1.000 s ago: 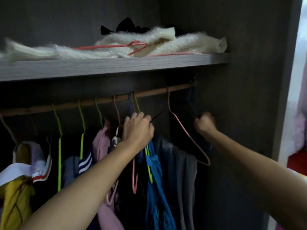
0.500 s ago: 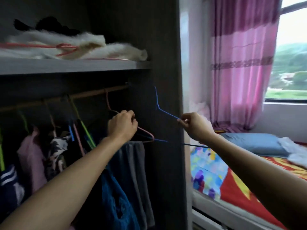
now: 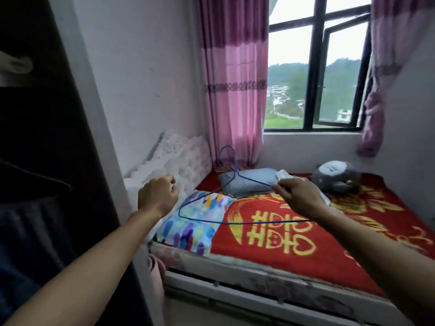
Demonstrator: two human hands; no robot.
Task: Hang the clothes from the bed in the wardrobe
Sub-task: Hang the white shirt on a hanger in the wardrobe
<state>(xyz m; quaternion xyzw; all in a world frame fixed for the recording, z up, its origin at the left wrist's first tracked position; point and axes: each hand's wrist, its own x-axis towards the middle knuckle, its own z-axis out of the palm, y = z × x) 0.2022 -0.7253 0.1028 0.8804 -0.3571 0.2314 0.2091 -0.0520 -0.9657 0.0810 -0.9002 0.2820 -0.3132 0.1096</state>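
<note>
My right hand (image 3: 295, 197) pinches a thin blue wire hanger (image 3: 231, 222) by its right shoulder and holds it in the air over the bed (image 3: 306, 262). The hanger's hook points up toward the far wall. My left hand (image 3: 158, 197) hovers to the left of the hanger with fingers curled and nothing in it. A white garment (image 3: 286, 175) lies on the bed just behind my right hand, partly hidden by it. The dark wardrobe (image 3: 47, 161) fills the left edge, with clothes hanging inside.
A red blanket with yellow characters covers the bed. A multicoloured pillow (image 3: 195, 222), a grey-blue pillow (image 3: 249, 182) and a grey plush toy (image 3: 336, 176) lie on it. A white padded headboard (image 3: 174, 158) stands at the left, pink curtains (image 3: 235, 90) and a window (image 3: 315, 67) behind.
My view swung right from the wardrobe rail to the bed. My right hand pulled the blue hanger off the rail and carried it over the bed. My left hand let go of the hanging clothes.
</note>
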